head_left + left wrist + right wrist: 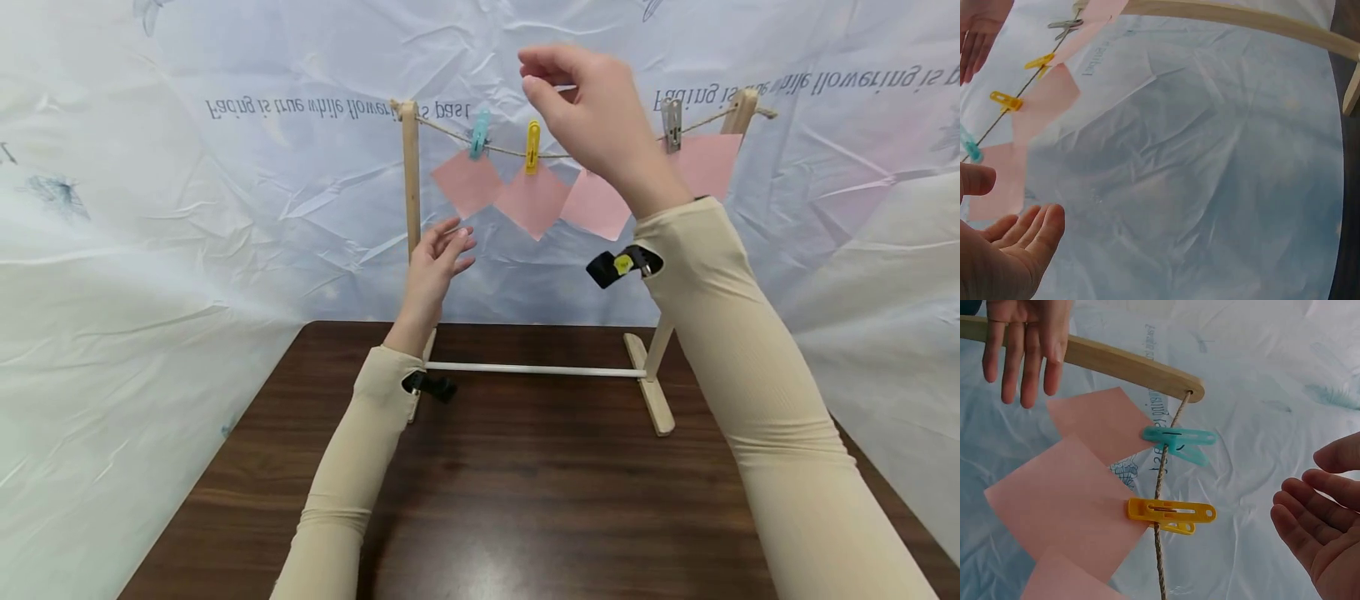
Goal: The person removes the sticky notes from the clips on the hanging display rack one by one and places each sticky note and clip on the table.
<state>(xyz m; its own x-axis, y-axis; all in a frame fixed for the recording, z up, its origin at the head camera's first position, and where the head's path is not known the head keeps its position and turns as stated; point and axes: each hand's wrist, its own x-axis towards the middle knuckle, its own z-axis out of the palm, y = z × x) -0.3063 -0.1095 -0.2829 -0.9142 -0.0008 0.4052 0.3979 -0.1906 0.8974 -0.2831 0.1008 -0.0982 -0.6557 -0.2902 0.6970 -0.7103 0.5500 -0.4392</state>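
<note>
Several pink paper squares hang from a twine line, pinned with clothespins. A teal clothespin (479,135) holds the leftmost paper (468,183), and a yellow clothespin (532,147) the one beside it (534,202). Another yellow clothespin (1039,61) grips the third paper (597,206); in the head view my right hand (596,112) hides it. A grey clothespin (672,126) pins the rightmost paper (705,164). My right hand, fingers loosely bent, is raised by the line holding nothing. Below the leftmost paper, my left hand (438,260) has relaxed fingers and carries nothing.
The twine (1160,550) runs between two wooden posts (411,183) on foot bars (651,387). A white rod (536,369) joins the feet low above the dark wooden table (525,483). Behind hangs a wrinkled pale printed sheet (315,192).
</note>
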